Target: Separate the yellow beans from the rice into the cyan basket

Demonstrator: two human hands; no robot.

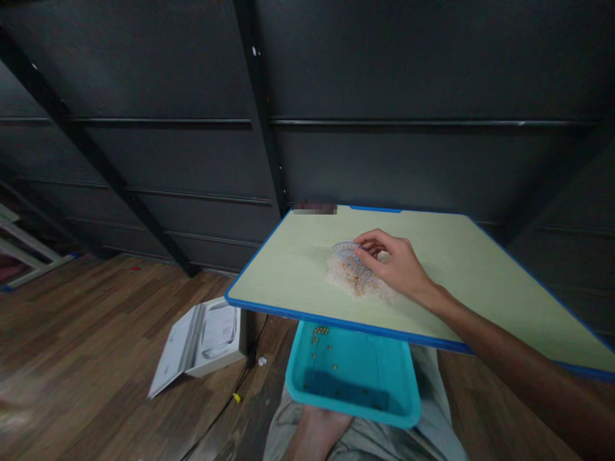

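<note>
My right hand is closed in a pinch on a clear plastic protractor with fine markings. The protractor is over the back edge of a loose pile of white rice. Yellow-brown beans or beads are mixed into the middle of the pile. Below the table's front edge, my left hand supports a teal plastic tray from underneath at its near side; its fingers are hidden by the tray. Several small round yellow-brown pieces lie in the tray, most of them near its far left corner.
The pale green tabletop has a blue rim and stands against a dark panelled wall. An open white box lies on the wooden floor at the left, with a black cable beside it.
</note>
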